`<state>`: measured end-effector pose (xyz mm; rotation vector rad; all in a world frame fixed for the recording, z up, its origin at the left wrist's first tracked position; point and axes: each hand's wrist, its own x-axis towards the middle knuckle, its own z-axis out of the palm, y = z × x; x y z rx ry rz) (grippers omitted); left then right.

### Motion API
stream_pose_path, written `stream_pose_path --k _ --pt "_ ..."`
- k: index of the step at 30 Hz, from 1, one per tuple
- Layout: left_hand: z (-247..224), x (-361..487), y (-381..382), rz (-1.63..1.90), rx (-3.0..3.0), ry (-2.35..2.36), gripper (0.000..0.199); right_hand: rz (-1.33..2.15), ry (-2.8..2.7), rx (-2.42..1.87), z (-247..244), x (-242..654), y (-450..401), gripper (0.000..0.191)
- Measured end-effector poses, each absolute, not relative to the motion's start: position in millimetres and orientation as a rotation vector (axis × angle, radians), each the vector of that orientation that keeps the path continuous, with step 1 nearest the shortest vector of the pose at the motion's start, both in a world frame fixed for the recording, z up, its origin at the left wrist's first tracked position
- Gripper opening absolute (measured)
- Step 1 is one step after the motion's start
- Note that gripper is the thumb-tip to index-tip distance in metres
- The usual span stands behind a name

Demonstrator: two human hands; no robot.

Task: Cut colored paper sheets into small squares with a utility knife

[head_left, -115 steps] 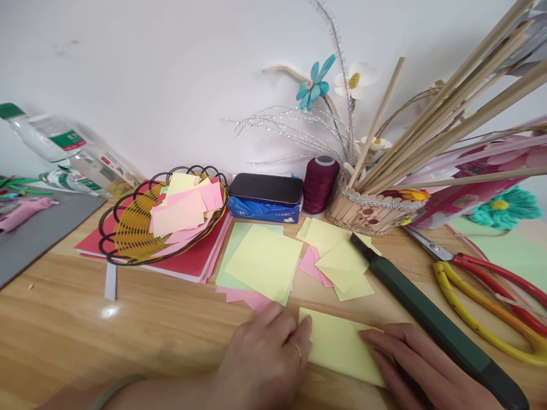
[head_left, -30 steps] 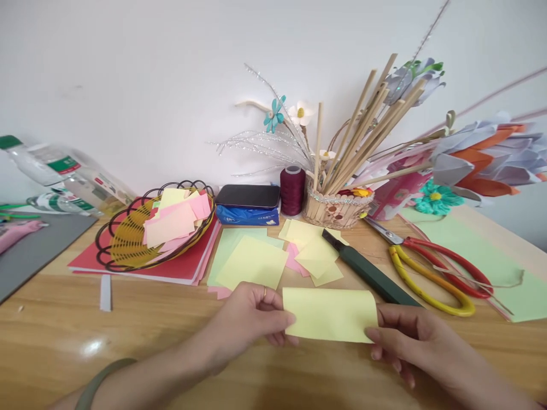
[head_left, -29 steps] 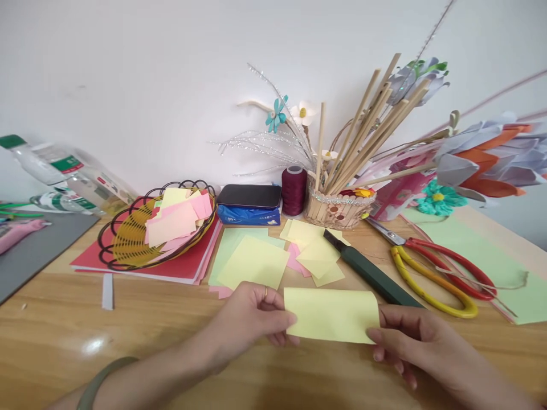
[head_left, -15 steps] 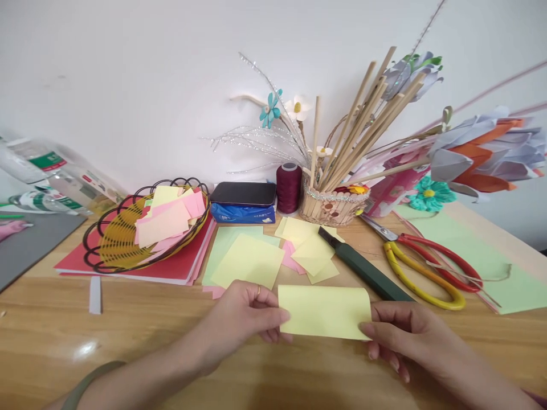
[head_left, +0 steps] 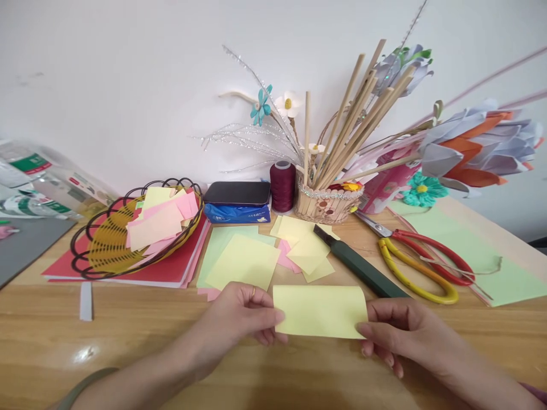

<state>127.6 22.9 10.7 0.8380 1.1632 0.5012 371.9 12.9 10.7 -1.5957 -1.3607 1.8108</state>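
A yellow sheet of paper [head_left: 319, 312], bent over along its top edge, is held above the table between both hands. My left hand [head_left: 248, 314] pinches its left edge, thumb on the near face. At the right edge, my right hand [head_left: 397, 330] grips it between thumb and fingers. Just beyond lie a larger yellow paper [head_left: 245, 263] on pale green paper [head_left: 207, 256], and several small yellow slips [head_left: 311, 250] with pink ones [head_left: 287, 257]. A dark green utility knife [head_left: 363, 265] lies diagonally behind my right hand.
Scissors [head_left: 416, 290] with red and yellow handles lie at the right, near green paper [head_left: 508, 279]. A woven basket [head_left: 111, 242] of paper slips rests on red paper [head_left: 55, 267]. Behind stand a phone [head_left: 237, 192], a thread spool [head_left: 282, 188] and a pot [head_left: 327, 205] of wooden sticks.
The camera view has shifted slightly, so the surroundings sit a little further left. Both hands keep their hold on the yellow paper, which looks nearly the same.
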Motion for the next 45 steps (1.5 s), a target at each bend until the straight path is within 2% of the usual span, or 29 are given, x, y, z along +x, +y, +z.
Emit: stream_pose_path --k 23,40,45 --pt "13 127 24 0.481 0.862 1.165 0.023 1.808 -1.277 -1.612 11 370 13 0.037" --pt "18 131 25 0.437 0.937 1.234 0.032 1.684 -1.441 -1.684 -5 374 10 0.041" --pt "14 129 21 0.531 1.133 1.279 0.025 1.651 -1.534 -1.677 -6 373 9 0.039"
